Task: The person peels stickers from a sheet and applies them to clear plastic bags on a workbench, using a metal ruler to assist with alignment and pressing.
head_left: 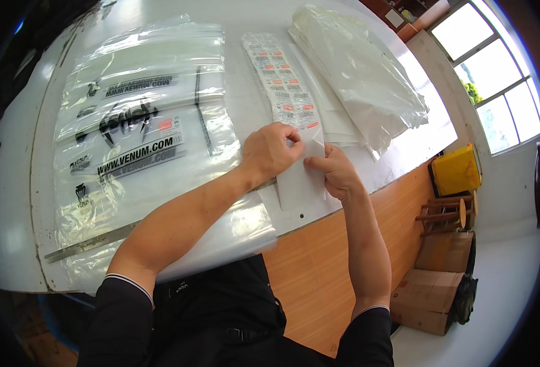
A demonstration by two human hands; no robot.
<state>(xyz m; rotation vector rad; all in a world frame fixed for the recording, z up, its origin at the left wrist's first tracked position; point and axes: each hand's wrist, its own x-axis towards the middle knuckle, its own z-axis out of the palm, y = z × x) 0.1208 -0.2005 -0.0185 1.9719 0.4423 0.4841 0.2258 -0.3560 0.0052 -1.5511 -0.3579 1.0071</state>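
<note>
A long strip of stickers [284, 85], white with rows of small red and black print, runs down the table toward me. Its near end is blank white backing paper [298, 183]. My left hand [273, 148] is closed in a pinch over the strip's left side; a small pale bit shows at its fingertips, too small to name. On the right edge, my right hand [336, 171] grips the backing between thumb and curled fingers. Left of the strip lies a stack of clear plastic bags [138, 110] with black print, the top one bearing a small red and white sticker [167, 124].
A flat metal ruler [92, 243] crosses the bags' near part, beneath my left forearm. More plastic bags [358, 73] are piled beyond the strip, on the right of the white table [13, 202]. Right, on the floor, stand a yellow bin [456, 171], wooden stools [444, 211] and cardboard boxes [426, 296].
</note>
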